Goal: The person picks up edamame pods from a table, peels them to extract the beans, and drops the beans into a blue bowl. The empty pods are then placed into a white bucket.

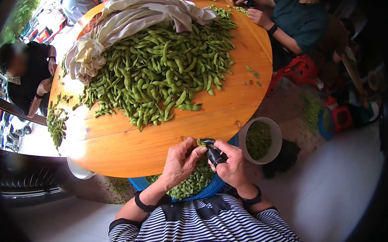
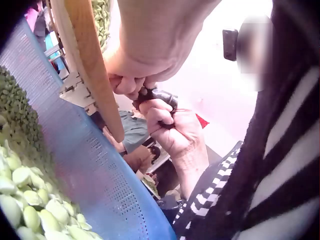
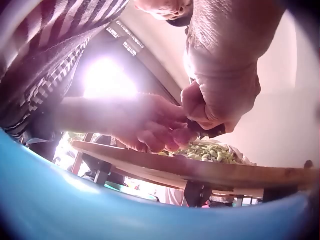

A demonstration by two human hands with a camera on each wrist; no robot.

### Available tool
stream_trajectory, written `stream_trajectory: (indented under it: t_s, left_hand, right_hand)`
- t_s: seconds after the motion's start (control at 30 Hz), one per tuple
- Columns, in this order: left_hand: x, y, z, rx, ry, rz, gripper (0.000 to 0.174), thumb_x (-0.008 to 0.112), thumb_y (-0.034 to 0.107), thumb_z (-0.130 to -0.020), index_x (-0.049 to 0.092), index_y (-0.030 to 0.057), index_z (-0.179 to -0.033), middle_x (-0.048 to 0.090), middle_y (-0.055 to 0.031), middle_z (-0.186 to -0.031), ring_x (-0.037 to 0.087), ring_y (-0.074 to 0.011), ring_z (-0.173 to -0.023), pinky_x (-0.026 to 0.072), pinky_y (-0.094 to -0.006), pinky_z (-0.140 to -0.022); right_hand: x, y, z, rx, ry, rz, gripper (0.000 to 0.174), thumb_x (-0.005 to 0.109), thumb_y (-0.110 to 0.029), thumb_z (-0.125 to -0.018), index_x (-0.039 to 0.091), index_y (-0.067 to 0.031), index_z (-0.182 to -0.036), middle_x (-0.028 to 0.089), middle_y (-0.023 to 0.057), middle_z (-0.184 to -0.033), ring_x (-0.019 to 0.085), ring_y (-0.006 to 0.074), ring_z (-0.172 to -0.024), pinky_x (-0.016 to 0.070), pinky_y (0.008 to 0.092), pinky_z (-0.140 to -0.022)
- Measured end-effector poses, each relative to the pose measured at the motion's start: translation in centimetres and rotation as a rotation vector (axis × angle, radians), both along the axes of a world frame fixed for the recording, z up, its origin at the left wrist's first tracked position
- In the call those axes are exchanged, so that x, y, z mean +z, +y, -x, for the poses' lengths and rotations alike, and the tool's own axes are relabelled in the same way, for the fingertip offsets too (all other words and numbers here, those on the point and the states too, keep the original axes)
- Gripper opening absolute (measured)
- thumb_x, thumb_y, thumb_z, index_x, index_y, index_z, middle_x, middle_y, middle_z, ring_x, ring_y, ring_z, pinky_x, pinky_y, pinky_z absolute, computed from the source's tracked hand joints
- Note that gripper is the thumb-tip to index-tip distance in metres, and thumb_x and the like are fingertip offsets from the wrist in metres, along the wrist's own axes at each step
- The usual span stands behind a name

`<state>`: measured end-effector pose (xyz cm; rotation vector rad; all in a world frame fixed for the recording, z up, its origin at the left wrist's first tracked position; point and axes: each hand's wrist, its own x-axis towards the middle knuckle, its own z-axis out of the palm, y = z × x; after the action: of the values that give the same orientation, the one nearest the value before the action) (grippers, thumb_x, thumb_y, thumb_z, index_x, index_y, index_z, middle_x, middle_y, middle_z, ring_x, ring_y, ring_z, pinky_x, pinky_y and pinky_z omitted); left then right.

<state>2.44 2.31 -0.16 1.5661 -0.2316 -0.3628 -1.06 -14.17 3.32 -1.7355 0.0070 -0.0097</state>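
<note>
Over the near edge of the table, my left hand (image 1: 181,160) pinches a green soybean pod (image 1: 200,143) between thumb and fingers. Beside it, my right hand (image 1: 232,162) pinches at the same pod, with black wrapping (image 1: 216,156) on its thumb and a fingertip. Both hands nearly meet, and the fingers hide most of the pod. Below them, a blue basket (image 2: 112,175) contains many shelled green beans (image 1: 191,181). A large heap of unshelled pods (image 1: 153,71) covers much of the round wooden table (image 1: 202,126).
A crumpled pale cloth (image 1: 138,14) drapes over the heap's far side. To the right, a white bucket (image 1: 270,156) with green material stands on the floor near a black bag (image 1: 284,159). Other people sit at the table's left and far right. Red stools (image 1: 302,69) stand at right.
</note>
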Motion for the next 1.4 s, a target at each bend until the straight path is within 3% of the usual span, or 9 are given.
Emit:
stream_trajectory:
  t_s: [0.1,0.23,0.43,0.53,0.77,1.2,1.23,1.37,1.4]
  left_hand:
    - [0.0,0.2,-0.1,-0.027,0.099,0.059,0.024,0.054,0.019,-0.099,0.052,0.0011,-0.083,0.047,0.0046,-0.066,0.047,-0.0029,-0.065,0.0470,-0.0202,-0.060]
    - [1.1,1.0,-0.7,-0.139,0.107,-0.024,0.024,0.051,0.019,-0.100,0.052,-0.0005,-0.085,0.050,0.0029,-0.068,0.049,-0.0038,-0.066,0.0482,-0.0208,-0.063]
    - [2.0,0.8,-0.9,-0.200,-0.021,-0.199,0.019,0.047,0.013,-0.100,0.052,-0.0027,-0.091,0.053,0.0015,-0.073,0.051,-0.0048,-0.068,0.0500,-0.0221,-0.066]
    - [0.9,0.1,-0.3,-0.100,0.117,-0.018,0.017,0.045,0.012,-0.100,0.053,-0.0025,-0.097,0.052,0.0026,-0.073,0.051,-0.0048,-0.069,0.0489,-0.0220,-0.066]
    - [1.9,0.6,-0.3,-0.124,0.302,0.121,0.017,0.044,0.011,-0.101,0.054,0.0014,-0.110,0.049,0.0045,-0.073,0.042,-0.0029,-0.062,0.0352,-0.0191,-0.055]
    - [1.3,0.7,-0.3,-0.080,0.382,0.251,0.019,0.042,0.003,-0.095,0.051,0.0000,-0.111,0.053,0.0014,-0.080,0.043,-0.0041,-0.064,0.0365,-0.0178,-0.055]
    - [1.9,0.9,-0.5,-0.116,0.428,0.284,0.021,0.042,0.004,-0.096,0.050,-0.0001,-0.115,0.054,0.0005,-0.083,0.043,-0.0044,-0.064,0.0363,-0.0175,-0.056]
    - [3.3,1.8,0.1,-0.154,0.370,0.244,0.031,0.046,0.009,-0.099,0.042,0.0026,-0.129,0.053,-0.0001,-0.090,0.041,-0.0046,-0.064,0.0349,-0.0168,-0.056]
    - [3.0,2.7,0.1,-0.217,0.405,0.223,0.029,0.053,0.007,-0.096,0.051,0.0037,-0.124,0.059,-0.0031,-0.088,0.052,-0.0104,-0.066,0.0427,-0.0228,-0.058]
  right_hand:
    - [0.1,-0.5,-0.1,0.027,0.139,-0.163,0.028,0.047,0.000,-0.073,0.061,0.0039,-0.096,0.057,0.0032,-0.068,0.052,0.0072,-0.058,0.0431,0.0224,-0.052]
    - [0.2,-1.3,-0.4,0.159,0.216,-0.424,0.024,0.046,-0.002,-0.076,0.062,0.0030,-0.094,0.055,-0.0005,-0.065,0.046,0.0023,-0.055,0.0386,0.0187,-0.048]
    - [-0.6,-0.1,0.1,0.029,0.075,0.019,0.030,0.047,0.003,-0.071,0.059,0.0050,-0.098,0.057,0.0099,-0.073,0.055,0.0149,-0.062,0.0464,0.0269,-0.058]
    - [0.1,0.5,-0.1,-0.001,-0.125,0.205,0.030,0.052,0.005,-0.069,0.058,0.0048,-0.099,0.059,0.0177,-0.083,0.060,0.0346,-0.070,0.0492,0.0337,-0.065]
    - [-0.2,0.8,-0.2,-0.006,-0.302,0.383,0.031,0.058,0.005,-0.069,0.057,0.0021,-0.100,0.056,0.0165,-0.083,0.060,0.0374,-0.075,0.0487,0.0396,-0.063]
    - [-0.1,0.5,-0.6,0.019,-0.305,0.369,0.031,0.057,0.006,-0.066,0.058,0.0031,-0.096,0.054,0.0150,-0.081,0.058,0.0336,-0.072,0.0472,0.0347,-0.061]
    - [0.0,-0.1,-1.1,0.045,-0.316,0.273,0.031,0.050,0.008,-0.066,0.060,0.0034,-0.095,0.056,0.0106,-0.077,0.057,0.0218,-0.064,0.0456,0.0285,-0.057]
    - [0.2,-3.5,-0.1,-0.113,0.004,0.060,0.032,0.047,0.001,-0.070,0.062,0.0010,-0.098,0.059,0.0026,-0.076,0.052,0.0060,-0.060,0.0443,0.0219,-0.053]
    - [0.9,-4.5,-0.1,-0.137,-0.025,-0.061,0.035,0.044,0.001,-0.071,0.063,0.0018,-0.100,0.061,0.0025,-0.078,0.051,0.0053,-0.060,0.0432,0.0201,-0.052]
